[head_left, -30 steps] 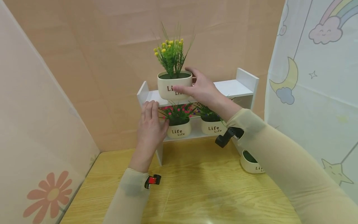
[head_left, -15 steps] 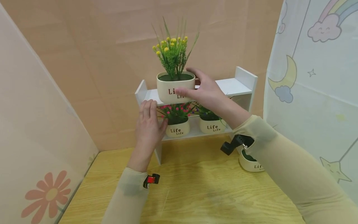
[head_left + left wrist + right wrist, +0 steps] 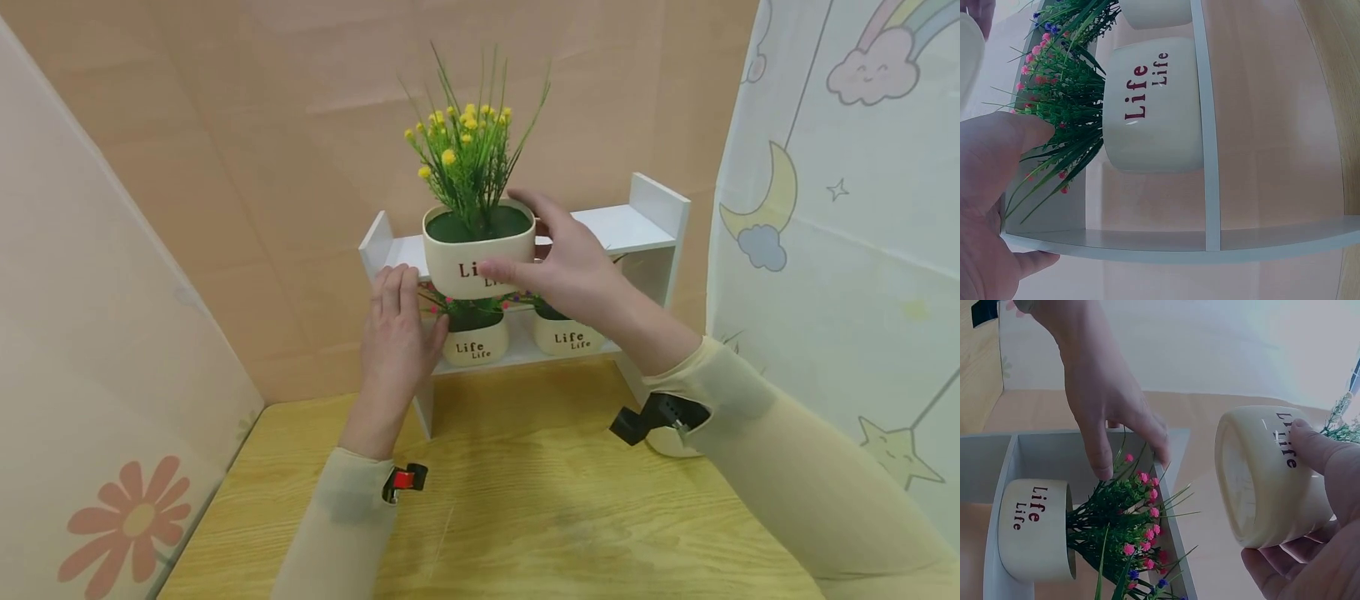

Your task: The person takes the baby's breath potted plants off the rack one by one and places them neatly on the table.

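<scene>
My right hand [image 3: 581, 262] holds a cream flowerpot [image 3: 446, 262] with yellow flowers and grass, thumb on its "Life" lettering and fingers round the far side. The pot is off the white two-tier shelf [image 3: 626, 229], in front of the top board, tilted towards me; its bare underside shows in the right wrist view. With my left hand [image 3: 393, 342] I grip the top board's left front corner, fingers above and thumb below, beside pink flowers [image 3: 1038, 81]. A matching pot [image 3: 476, 343] with those flowers stands on the lower tier, partly hidden in the head view.
Beside it on the lower tier stands another cream pot [image 3: 568, 337] with blue-purple flowers. One more pot [image 3: 675, 443] sits on the wooden table [image 3: 510, 500] at the right, mostly behind my right wrist. Cloth walls [image 3: 825, 317] enclose the sides and back.
My right hand has brought the yellow-flowered pot off the top board, forward towards me and slightly down, tilting its top into view. The left hand stays on the shelf corner.
</scene>
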### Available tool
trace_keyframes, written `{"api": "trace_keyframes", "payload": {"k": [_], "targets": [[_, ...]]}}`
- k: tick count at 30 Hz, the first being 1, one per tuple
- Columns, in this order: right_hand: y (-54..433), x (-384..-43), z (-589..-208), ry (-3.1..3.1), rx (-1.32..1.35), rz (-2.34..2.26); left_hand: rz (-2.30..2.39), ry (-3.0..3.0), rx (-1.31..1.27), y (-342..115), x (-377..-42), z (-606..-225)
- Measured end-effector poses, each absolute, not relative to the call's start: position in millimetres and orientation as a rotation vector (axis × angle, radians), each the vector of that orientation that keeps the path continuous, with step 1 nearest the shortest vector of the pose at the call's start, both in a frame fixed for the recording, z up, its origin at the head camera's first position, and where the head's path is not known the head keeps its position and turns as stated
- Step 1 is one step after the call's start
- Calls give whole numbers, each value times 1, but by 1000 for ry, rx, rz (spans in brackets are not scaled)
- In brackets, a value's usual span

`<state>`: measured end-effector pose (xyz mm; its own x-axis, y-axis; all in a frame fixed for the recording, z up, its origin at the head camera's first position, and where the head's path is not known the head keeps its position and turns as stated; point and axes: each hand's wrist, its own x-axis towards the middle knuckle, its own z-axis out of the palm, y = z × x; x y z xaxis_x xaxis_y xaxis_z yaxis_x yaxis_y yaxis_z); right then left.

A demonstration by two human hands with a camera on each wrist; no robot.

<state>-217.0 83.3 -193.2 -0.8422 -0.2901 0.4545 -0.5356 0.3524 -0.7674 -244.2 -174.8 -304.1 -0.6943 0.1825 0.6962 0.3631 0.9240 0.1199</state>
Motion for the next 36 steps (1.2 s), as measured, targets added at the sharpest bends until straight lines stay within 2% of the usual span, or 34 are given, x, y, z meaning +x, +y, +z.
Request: {"api": "trace_keyframes", "payload": {"k": [9, 20, 36], "targets": [[90, -198, -205, -2359, 785, 1534, -326, -2323, -381, -174, -247, -305], [100, -179, -222, -2455, 697, 1454, -326, -2273, -397, -174, -251, -307], [124, -161, -272, -2496, 625, 1497, -325, -2284, -431, -176, -250, -308]]}}
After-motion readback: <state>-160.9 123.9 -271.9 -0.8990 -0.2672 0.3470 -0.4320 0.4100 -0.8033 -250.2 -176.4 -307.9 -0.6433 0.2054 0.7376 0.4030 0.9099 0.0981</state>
